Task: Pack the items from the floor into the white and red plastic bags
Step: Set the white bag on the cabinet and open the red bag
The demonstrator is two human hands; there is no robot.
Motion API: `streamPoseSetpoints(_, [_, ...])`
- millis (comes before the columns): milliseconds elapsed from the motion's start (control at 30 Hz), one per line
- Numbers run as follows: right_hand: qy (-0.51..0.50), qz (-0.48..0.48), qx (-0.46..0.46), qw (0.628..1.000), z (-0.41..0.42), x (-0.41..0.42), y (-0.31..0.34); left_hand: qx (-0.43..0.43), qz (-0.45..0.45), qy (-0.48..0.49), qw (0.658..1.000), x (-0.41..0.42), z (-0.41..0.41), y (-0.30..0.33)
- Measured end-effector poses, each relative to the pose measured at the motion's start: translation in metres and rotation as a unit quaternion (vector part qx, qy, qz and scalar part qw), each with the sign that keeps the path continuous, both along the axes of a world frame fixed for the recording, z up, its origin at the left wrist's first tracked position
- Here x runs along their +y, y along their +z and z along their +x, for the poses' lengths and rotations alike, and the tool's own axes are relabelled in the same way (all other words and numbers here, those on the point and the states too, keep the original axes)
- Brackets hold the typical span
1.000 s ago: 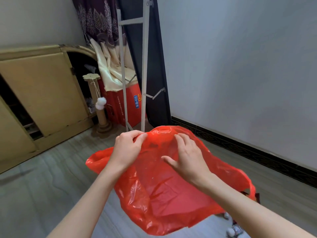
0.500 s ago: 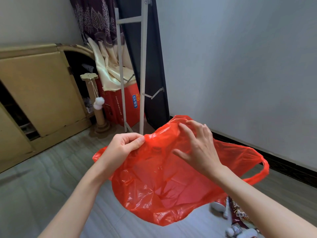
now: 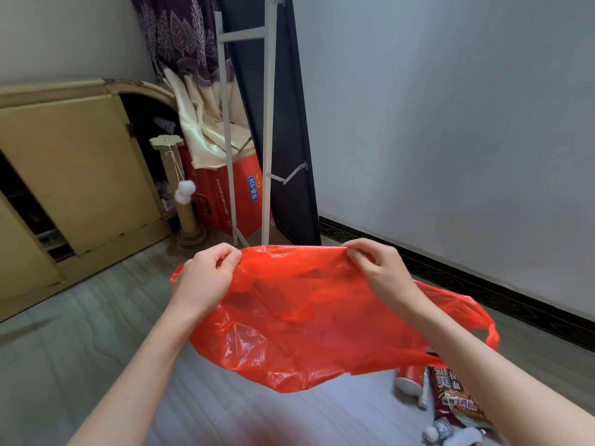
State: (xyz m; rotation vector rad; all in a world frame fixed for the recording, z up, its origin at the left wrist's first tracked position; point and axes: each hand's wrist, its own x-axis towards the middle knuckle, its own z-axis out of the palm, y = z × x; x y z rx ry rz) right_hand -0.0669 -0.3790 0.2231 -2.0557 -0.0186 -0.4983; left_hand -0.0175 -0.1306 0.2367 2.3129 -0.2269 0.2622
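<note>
The left hand and right hand each pinch the top edge of the red plastic bag with curled fingers, holding it stretched above the floor. A noodle packet and small bottles lie on the floor below the bag's right side.

Lighting: soft, even daylight, cool in tone; source not visible. Shadows: faint and diffuse on the floor. Glare: small highlights on the crinkled red plastic bag. Focus: centre sharp; bottom edge smeared and blurred. Distortion: wide-angle bowing, the wall and cabinet leaning near the edges.
</note>
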Motion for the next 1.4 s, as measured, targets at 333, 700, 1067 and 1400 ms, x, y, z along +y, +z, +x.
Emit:
streamPoseSetpoints(333, [0.088, 0.244, 0.111, 0.959, 0.001, 0.017, 0.004, -0.183, 0.006, -0.288, 0.940, -0.043, -0.027, 0.000])
streamPoseSetpoints(700, [0.049, -0.172, 0.056, 0.982, 0.001, 0.008, -0.014, -0.071, 0.161, -0.144, 0.974, -0.046, -0.021, -0.003])
streamPoseSetpoints(1067, [0.008, -0.403, 0.021, 0.915, -0.008, 0.006, -0.015, -0.032, -0.032, -0.159, 0.986, -0.025, -0.018, 0.007])
streamPoseSetpoints(1400, [0.023, -0.443, -0.045, 0.895, 0.001, -0.024, -0.033, 0.013, -0.104, -0.245, 0.964, -0.013, -0.018, 0.018])
